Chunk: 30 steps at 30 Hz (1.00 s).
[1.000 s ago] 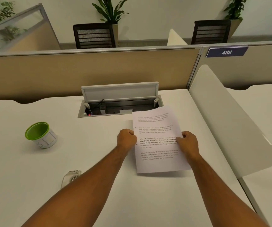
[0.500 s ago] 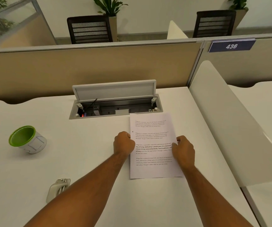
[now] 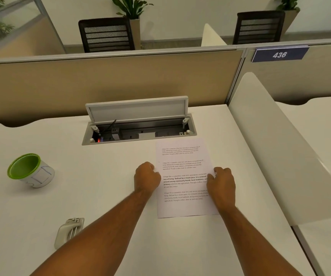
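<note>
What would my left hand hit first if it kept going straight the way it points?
The sheet of paper, whose left edge the left hand holds; beyond it, probably the open cable box, though depth is unclear.

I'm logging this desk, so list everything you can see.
printed sheet: one, white, on desk before cable box
cup: one, white, green rim, desk's left
small tool: one, grey, desk's near left
cable box: one, grey, lid open, desk's rear
divider: one, white, right of printed sheet
number plate: one, blue, on partition
chairs: two, black, beyond partition
potted plants: two, green, by chairs
left hand: grips printed sheet's left edge
right hand: grips its right edge
</note>
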### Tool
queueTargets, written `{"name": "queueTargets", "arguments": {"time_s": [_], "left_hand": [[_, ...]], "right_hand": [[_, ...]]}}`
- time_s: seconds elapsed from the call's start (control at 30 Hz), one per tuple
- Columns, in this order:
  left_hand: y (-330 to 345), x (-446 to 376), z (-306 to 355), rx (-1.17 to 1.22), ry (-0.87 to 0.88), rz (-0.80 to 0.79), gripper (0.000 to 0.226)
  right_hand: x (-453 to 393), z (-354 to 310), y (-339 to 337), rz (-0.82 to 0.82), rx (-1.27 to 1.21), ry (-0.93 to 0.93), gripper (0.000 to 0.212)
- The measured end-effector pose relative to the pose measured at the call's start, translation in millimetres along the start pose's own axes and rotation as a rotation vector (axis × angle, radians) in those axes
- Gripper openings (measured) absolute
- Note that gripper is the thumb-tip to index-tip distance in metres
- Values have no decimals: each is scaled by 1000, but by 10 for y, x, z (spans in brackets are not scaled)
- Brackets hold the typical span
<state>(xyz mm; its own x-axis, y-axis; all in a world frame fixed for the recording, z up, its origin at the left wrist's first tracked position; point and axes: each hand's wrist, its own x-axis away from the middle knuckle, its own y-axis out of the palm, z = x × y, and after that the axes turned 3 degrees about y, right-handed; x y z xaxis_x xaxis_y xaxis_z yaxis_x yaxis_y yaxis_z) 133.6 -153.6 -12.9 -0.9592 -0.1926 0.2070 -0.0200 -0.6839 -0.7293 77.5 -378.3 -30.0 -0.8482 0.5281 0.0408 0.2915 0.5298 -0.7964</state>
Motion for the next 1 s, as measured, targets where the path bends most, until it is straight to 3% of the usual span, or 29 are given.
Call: {"name": "queueTargets", "arguments": {"time_s": [0.2,0.33,0.53,0.63,0.87,1.0], "left_hand": [[-254,23,-71,4,0,-35,5],[-515,107,-180,42,8,-35,28],[-960,334,-542,158,-17,-50,10],[-1155,475,-810,179,-6,-30,12],[-1460,687,-1474,-36,109,-7,20],[-1426,765,-1684,-150,206,-83,17]], "right_hand": [[121,-57,-44,66,44,-33,32],[269,-151,-40,75,42,-68,29],[724,-378,100,23,-5,-182,22],[1045,-491,212,-26,-46,-243,18],[1762,-765,537,-160,-24,-397,16],[2018,-964,738,-258,-14,-423,19]]}}
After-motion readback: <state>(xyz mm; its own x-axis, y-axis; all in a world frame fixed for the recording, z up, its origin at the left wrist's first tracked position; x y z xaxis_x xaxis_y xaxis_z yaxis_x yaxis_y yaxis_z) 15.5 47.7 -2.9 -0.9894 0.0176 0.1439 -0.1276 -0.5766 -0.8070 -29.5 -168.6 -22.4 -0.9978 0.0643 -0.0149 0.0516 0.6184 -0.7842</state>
